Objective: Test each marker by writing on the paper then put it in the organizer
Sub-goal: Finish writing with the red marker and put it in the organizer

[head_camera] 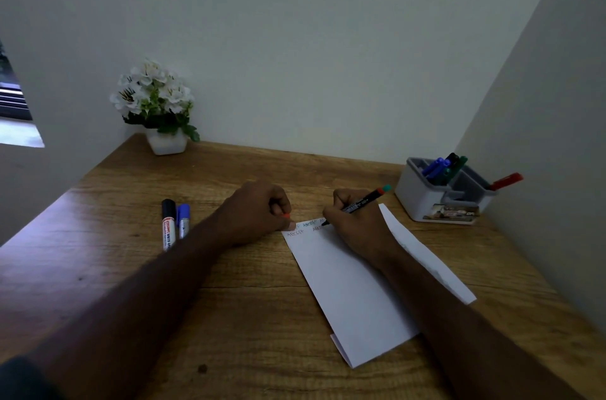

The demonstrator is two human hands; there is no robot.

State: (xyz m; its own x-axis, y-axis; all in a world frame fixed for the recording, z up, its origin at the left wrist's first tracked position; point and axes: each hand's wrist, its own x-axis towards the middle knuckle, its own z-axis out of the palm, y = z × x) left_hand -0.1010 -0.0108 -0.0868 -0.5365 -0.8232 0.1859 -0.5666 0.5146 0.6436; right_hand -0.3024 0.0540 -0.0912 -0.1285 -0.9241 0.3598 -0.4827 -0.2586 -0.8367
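Note:
My right hand [352, 219] grips a black marker [362, 202] with a teal end, its tip touching the top of the white paper [354, 288] beside several rows of small letters. My left hand [259, 211] is curled, its fingers pressing the paper's top left corner while pinching a small orange cap [286, 216]. Two capped markers lie side by side on the desk to the left, one with a black cap [168, 222] and one with a blue cap [183, 219]. The grey and white organizer [439, 199] stands at the right with blue, black, green and red markers in it.
A white pot of white flowers [157, 108] stands at the back left of the wooden desk [229, 317]. Walls close the desk in at the back and the right, right behind the organizer.

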